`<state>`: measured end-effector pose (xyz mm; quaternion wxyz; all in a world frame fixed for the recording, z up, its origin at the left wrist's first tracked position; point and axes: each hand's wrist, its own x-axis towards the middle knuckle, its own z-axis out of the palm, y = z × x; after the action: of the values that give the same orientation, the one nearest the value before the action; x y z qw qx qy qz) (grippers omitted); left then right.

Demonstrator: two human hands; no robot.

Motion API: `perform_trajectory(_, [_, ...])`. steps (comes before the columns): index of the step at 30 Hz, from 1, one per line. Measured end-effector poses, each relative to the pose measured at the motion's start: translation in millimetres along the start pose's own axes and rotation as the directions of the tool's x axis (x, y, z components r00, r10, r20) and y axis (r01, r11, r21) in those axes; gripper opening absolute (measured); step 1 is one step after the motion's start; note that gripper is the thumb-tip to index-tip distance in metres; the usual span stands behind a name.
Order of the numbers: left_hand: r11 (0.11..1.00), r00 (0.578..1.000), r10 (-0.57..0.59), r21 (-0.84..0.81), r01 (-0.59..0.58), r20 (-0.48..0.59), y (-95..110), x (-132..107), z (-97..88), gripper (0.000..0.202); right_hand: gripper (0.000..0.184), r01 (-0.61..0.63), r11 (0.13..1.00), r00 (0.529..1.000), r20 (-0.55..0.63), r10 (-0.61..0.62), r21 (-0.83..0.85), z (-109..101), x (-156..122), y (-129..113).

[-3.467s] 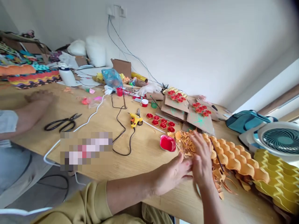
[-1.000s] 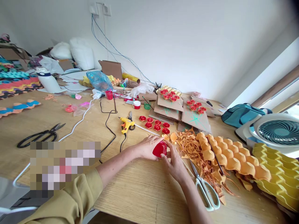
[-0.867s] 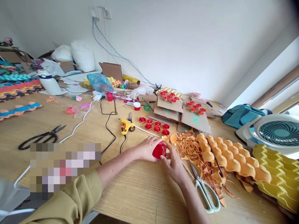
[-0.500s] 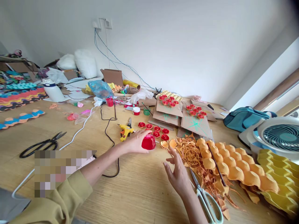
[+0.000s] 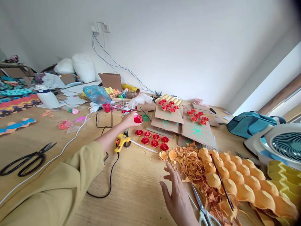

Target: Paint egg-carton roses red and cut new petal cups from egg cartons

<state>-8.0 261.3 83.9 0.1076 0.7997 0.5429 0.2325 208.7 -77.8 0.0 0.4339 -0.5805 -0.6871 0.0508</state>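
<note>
My left hand [image 5: 129, 120] reaches far out over the table, its fingers wrapped round a small clear cup of red paint [image 5: 138, 119]. Below that hand lies a yellow glue gun [image 5: 122, 142] with a black cord. Several red paper-pulp roses [image 5: 154, 143] sit in rows to the right of it. My right hand [image 5: 175, 191] hovers over the wood with fingers spread and nothing in them. Just beyond its fingertips are two orange egg-carton cups [image 5: 163, 156]. Scissors with pale handles [image 5: 201, 204] lie beside the right wrist.
Orange scraps [image 5: 191, 163] and an orange egg tray [image 5: 244, 179] with a dark stick cover the right side. Cardboard pieces [image 5: 168, 116] bearing more roses stand behind. Black scissors [image 5: 30, 160] and a white cable [image 5: 68, 150] lie left. A fan [image 5: 282, 141] stands far right.
My left hand has carried the cup of red paint away from me and slightly left, past the glue gun. My right hand stays open near the orange cups. The view has shifted slightly.
</note>
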Motion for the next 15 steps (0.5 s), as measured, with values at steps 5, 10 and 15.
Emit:
perform_trajectory(5, [0.996, 0.999, -0.046, 0.075, 0.045, 0.015, -7, 17, 27.0, 0.086, 0.063, -0.003, 1.000, 1.000, 0.013, 0.003, -0.018, 2, -3, 11])
perform_trajectory(10, [0.991, 0.997, -0.078, 0.112, 0.074, 0.029, -13, 23, 47.4, 0.084, 0.065, -0.026, 1.000, 0.998, 0.050, 0.026, -0.006, 5, -10, 18])
perform_trajectory(15, [0.990, 0.996, -0.078, 0.125, 0.071, 0.051, -17, 25, 55.7, 0.084, 0.061, -0.066, 0.998, 0.998, 0.026, 0.065, 0.009, 12, -14, 16])
